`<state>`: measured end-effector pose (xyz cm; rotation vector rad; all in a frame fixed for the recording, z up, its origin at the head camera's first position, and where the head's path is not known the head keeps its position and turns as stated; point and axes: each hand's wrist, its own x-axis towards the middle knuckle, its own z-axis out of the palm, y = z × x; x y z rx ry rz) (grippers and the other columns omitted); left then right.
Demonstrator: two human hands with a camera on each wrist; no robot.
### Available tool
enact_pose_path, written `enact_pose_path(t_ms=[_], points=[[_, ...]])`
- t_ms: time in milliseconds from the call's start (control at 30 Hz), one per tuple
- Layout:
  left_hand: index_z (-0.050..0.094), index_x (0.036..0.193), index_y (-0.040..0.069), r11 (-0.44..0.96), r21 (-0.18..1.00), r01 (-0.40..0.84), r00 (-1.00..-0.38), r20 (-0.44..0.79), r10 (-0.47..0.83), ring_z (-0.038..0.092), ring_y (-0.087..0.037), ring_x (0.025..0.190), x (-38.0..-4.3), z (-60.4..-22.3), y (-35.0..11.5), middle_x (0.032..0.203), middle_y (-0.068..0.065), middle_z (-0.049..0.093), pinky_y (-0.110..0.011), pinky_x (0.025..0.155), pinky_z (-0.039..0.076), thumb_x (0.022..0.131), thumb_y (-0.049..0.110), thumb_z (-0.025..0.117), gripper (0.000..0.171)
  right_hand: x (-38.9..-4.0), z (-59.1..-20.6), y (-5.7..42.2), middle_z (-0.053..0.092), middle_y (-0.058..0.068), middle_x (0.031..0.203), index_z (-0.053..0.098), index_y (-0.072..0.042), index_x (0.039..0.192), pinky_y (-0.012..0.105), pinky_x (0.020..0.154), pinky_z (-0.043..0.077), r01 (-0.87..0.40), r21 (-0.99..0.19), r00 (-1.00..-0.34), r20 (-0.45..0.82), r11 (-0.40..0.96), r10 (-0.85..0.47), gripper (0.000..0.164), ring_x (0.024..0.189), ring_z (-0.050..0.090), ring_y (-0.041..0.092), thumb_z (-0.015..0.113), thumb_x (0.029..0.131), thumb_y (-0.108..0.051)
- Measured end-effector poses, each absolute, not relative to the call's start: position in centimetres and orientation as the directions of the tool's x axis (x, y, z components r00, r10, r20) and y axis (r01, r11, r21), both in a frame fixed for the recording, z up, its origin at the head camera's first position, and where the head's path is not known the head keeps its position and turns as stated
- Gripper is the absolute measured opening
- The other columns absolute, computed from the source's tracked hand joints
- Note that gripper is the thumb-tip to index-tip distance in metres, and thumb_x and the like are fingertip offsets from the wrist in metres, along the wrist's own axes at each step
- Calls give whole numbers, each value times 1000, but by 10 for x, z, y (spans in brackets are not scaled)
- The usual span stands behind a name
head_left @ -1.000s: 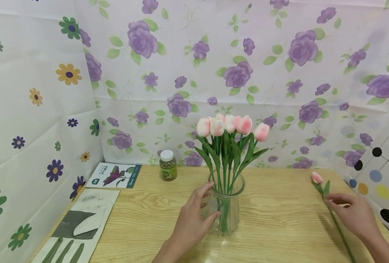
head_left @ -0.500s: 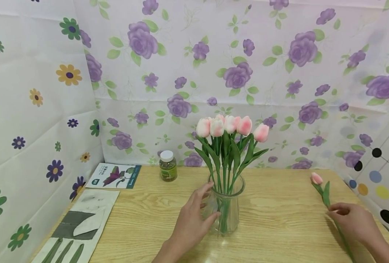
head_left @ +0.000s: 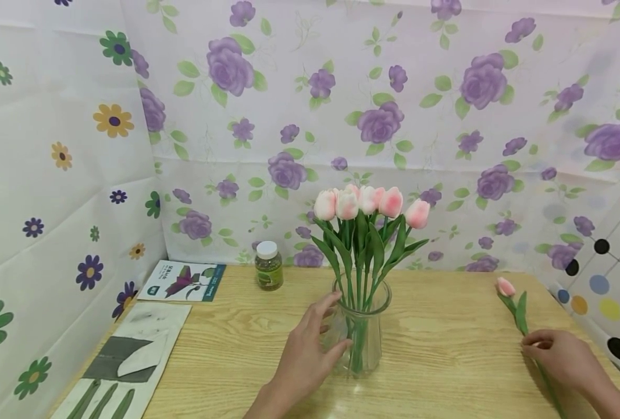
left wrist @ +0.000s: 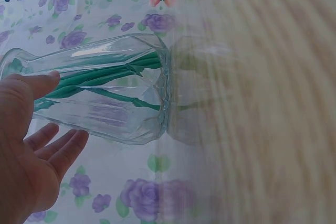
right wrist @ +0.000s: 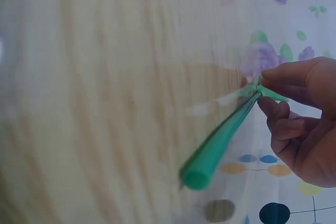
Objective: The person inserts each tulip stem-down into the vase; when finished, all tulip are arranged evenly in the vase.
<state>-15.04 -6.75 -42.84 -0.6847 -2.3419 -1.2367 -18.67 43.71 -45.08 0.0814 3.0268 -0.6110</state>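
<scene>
A clear glass vase (head_left: 364,340) stands mid-table, holding several pink-and-white artificial tulips (head_left: 367,203) with green stems. My left hand (head_left: 310,346) grips its left side, with the thumb on the front and the index fingertip near the rim. In the left wrist view the thumb lies over the glass (left wrist: 121,124), the other fingers curving along its side. Off to the right, my right hand (head_left: 563,355) pinches the stem of a single pink tulip (head_left: 506,286) just below its leaves. In the right wrist view the cut end of that green stem (right wrist: 197,177) points toward the camera.
A white-capped jar (head_left: 269,273) stands behind and left of the vase. Farther left lie a booklet (head_left: 184,280) with a plant picture and a light mat (head_left: 155,317) bearing grey and green pieces. Patterned sheets (head_left: 299,87) enclose the table (head_left: 435,361) at the back and sides.
My right hand has moved down along the tulip's stem, a little nearer the table's front, showing more of the leaves. The left hand stays at the vase.
</scene>
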Motion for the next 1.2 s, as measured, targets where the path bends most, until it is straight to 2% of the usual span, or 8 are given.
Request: enact_pose_path(t_ms=[133, 333, 567, 833, 1067, 1200], points=[[37, 159, 26, 486, 646, 588, -800, 553, 233, 67, -30, 127, -151, -428, -68, 150, -7, 57, -38, 96, 65, 87, 10, 87, 89, -187, -453, 440, 78, 14, 95, 79, -4, 104, 45, 67, 60, 56, -367, -998, -56, 929, 38, 22, 83, 71, 27, 75, 96, -24], [38, 159, 23, 483, 645, 593, -795, 562, 227, 67, -30, 126, -151, -429, -68, 148, -8, 58, -39, 95, 66, 86, 9, 88, 89, -191, -453, 442, 76, 10, 93, 79, -7, 100, 42, 66, 58, 16, -348, -999, -48, 937, -1, 11, 81, 68, 21, 76, 94, -16], [38, 159, 24, 484, 643, 594, -795, 563, 227, 67, -30, 126, -151, -429, -68, 148, -8, 58, -40, 95, 66, 86, 8, 87, 90, -195, -455, 441, 77, 8, 89, 76, -8, 93, 41, 66, 58, -32, -327, -999, -28, 944, -44, 3, 79, 69, 22, 75, 91, -10], [37, 159, 24, 480, 644, 596, -794, 560, 235, 67, -30, 126, -152, -429, -68, 149, -8, 58, -39, 95, 66, 86, 8, 87, 89, -196, -457, 439, 77, 6, 91, 75, -10, 96, 36, 66, 56, -33, -360, -997, -58, 933, -57, 5, 81, 68, 19, 74, 92, -14], [38, 159, 23, 485, 639, 598, -792, 565, 231, 68, -30, 125, -152, -430, -68, 146, -8, 59, -40, 94, 66, 86, 6, 87, 89, -195, -454, 435, 79, 10, 98, 79, -12, 99, 37, 67, 61, -21, -402, -994, -92, 916, -63, 8, 86, 73, 25, 72, 97, -15], [37, 159, 26, 485, 644, 592, -797, 558, 232, 67, -30, 125, -151, -430, -68, 147, -8, 59, -40, 95, 66, 86, 7, 87, 90, -194, -452, 433, 80, 11, 101, 81, -9, 103, 32, 65, 59, -1, -411, -992, -112, 912, -52, 14, 87, 74, 23, 69, 99, -15]])
